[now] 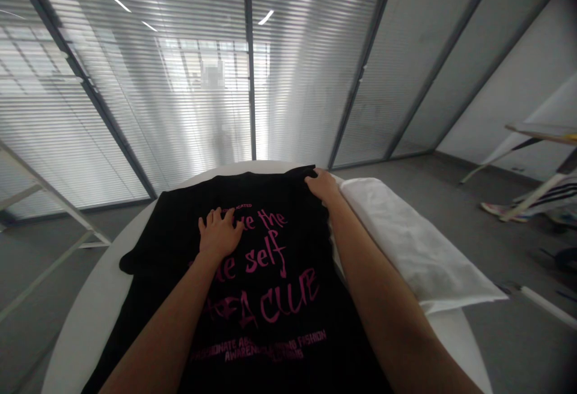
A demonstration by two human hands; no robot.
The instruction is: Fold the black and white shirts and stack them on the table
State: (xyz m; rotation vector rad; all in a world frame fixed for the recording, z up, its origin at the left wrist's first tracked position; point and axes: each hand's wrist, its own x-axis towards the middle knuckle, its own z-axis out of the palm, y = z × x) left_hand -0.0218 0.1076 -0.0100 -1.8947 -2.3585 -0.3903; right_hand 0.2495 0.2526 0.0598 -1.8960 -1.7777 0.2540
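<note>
A black T-shirt (279, 196) with pink lettering lies spread over the round white table (85, 316). My left hand (220, 232) rests on the shirt's print with its fingers spread, covering some of the letters. At the far right corner of the shirt, my right hand (323, 187) has its fingers closed on the black fabric. The shirt's sleeve on the left lies spread out, while its right side looks folded in under my right arm. My forearms hide parts of the shirt and its print.
Beside my right forearm, a folded white cloth (406, 238) lies on the table and hangs over its edge. Glass panels with blinds (293, 100) stand behind. A metal frame (58, 202) is at the left, and another table (541, 133) at the right.
</note>
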